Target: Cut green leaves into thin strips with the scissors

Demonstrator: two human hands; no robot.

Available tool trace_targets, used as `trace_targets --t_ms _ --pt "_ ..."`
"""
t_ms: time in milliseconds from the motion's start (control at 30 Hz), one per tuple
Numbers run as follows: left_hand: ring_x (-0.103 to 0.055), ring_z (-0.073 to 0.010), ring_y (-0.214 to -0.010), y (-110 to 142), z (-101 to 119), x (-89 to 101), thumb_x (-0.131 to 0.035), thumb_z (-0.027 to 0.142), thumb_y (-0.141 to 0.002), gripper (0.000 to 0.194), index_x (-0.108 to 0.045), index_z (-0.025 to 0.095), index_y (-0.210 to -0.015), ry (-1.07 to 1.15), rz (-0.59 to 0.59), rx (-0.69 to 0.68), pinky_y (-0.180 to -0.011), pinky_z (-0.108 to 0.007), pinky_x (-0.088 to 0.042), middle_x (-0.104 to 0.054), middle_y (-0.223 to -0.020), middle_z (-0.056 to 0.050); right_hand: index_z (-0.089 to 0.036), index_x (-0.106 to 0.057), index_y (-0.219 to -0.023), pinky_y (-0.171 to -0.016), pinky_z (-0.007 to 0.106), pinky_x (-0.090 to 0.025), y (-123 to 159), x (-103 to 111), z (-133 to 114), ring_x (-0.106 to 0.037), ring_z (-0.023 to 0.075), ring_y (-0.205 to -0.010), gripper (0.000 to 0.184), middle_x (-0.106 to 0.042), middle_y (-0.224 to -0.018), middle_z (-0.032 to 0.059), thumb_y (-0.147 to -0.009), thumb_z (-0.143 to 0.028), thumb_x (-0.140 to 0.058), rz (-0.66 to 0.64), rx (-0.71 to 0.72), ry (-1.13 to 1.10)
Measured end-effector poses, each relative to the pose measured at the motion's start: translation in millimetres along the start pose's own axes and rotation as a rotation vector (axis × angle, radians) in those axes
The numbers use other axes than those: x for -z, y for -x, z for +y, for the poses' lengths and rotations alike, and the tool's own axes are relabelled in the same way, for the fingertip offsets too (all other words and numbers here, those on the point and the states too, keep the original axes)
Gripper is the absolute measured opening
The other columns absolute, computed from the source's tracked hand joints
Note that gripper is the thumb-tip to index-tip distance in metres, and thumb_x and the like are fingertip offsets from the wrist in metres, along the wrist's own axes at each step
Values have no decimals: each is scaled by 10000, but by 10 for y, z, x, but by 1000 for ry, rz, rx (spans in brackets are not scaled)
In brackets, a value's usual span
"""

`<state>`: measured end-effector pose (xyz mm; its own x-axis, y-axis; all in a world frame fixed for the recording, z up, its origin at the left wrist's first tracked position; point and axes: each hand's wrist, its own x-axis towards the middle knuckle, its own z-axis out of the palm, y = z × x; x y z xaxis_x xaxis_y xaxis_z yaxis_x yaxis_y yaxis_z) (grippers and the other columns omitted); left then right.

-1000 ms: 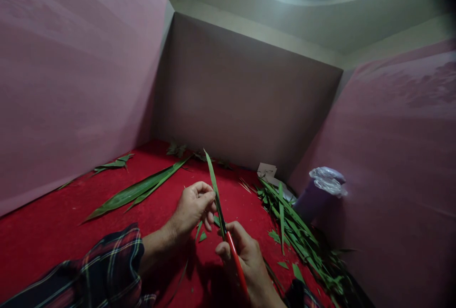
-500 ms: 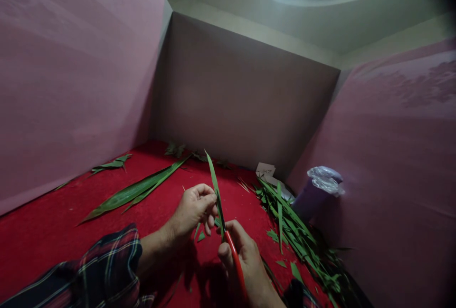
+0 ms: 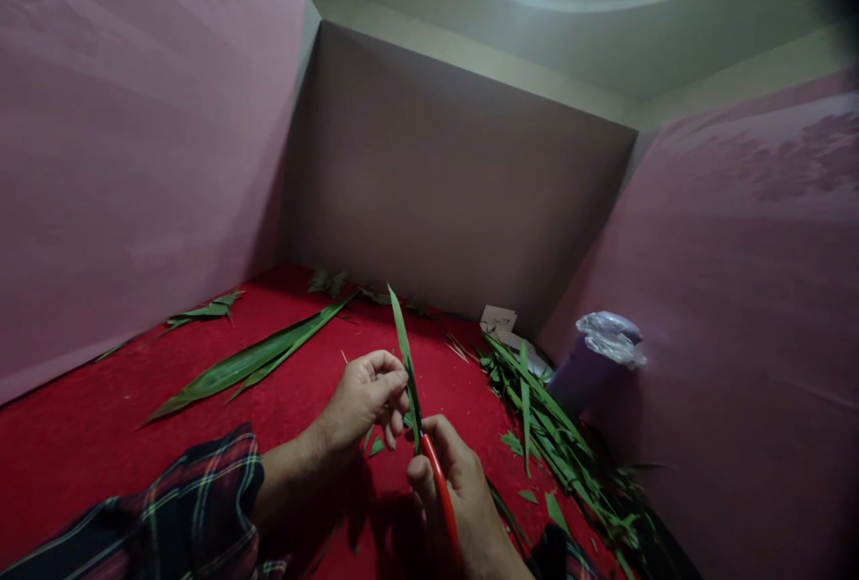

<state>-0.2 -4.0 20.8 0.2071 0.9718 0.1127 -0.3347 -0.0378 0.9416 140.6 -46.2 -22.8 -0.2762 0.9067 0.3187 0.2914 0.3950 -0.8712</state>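
Note:
In the head view my left hand (image 3: 371,392) is closed, pinching a narrow green leaf (image 3: 400,322) that points up and away from me. My right hand (image 3: 463,481) grips a pair of scissors (image 3: 438,481) by its red handles. The dark blades lie along the leaf's lower part, just right of my left fingertips. Whether the blades are parted cannot be made out. Small green scraps (image 3: 377,446) lie on the red cloth (image 3: 301,423) below my hands.
Two long leaves (image 3: 248,365) lie at left, with a folded leaf piece (image 3: 208,310) beyond. At right is a heap of long leaves (image 3: 564,446). Behind it stand a purple bin (image 3: 582,374) with a plastic liner and a white card (image 3: 497,319). Pink walls (image 3: 134,159) enclose the sides.
Both hands, the leaf and the scissors hold nearly the same pose. The whole view has shifted very slightly.

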Motion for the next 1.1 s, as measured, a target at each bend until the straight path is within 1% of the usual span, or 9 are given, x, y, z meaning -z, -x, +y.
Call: trace_targets --t_ms 167,333,533,733,867,1000,1100 --pt "-499 -102 -305 -12 -44 14 -594 305 -675 189 -454 177 -680 7 -9 0 -256 -186 -401 -578 -468 28 -177 -487 -849 -422 191 -249 1 -1 18 -297 91 -512 540 -374 -634 -45 -743 -701 -414 -3 -1 15" --pt "-486 -96 -294 11 -45 6 -592 299 -684 185 -453 179 -672 5 -32 9 -256 -180 -389 -581 -471 24 -172 -497 -844 -443 191 -285 -14 19 -13 -339 100 -539 525 -426 -655 -28 -753 -684 -423 12 16 28" --pt "-468 -84 -282 28 -30 -15 -576 271 -694 156 -455 177 -663 2 -38 16 -250 -165 -373 -577 -461 28 -172 -511 -864 -448 189 -308 -21 44 -46 -375 103 -541 510 -470 -664 -20 -755 -666 -448 -6 10 17" --pt "-459 -79 -280 45 -18 -30 -563 255 -696 138 -456 176 -658 -7 -61 44 -242 -157 -363 -586 -461 20 -170 -535 -913 -422 186 -302 -22 45 -90 -368 92 -486 521 -469 -615 -33 -751 -660 -465 -24 7 -54" --pt "-455 -78 -271 46 -19 -25 -556 244 -699 126 -463 174 -651 -5 -86 74 -237 -160 -366 -585 -455 20 -170 -546 -912 -423 186 -316 -24 46 -119 -395 95 -500 519 -530 -677 -7 -749 -658 -472 -25 1 -69" --pt "-437 -69 -251 42 -25 -16 -538 220 -699 110 -463 173 -634 -20 -93 98 -229 -148 -343 -579 -444 25 -167 -524 -899 -445 189 -332 -23 39 -82 -410 101 -526 513 -541 -703 6 -754 -656 -464 -19 3 -69" --pt "-427 -65 -246 43 -34 -15 -527 206 -698 103 -462 171 -627 -34 -92 105 -225 -144 -331 -574 -437 27 -169 -512 -881 -461 193 -331 -22 34 -42 -411 105 -542 509 -513 -690 -2 -750 -659 -467 -16 10 -63"
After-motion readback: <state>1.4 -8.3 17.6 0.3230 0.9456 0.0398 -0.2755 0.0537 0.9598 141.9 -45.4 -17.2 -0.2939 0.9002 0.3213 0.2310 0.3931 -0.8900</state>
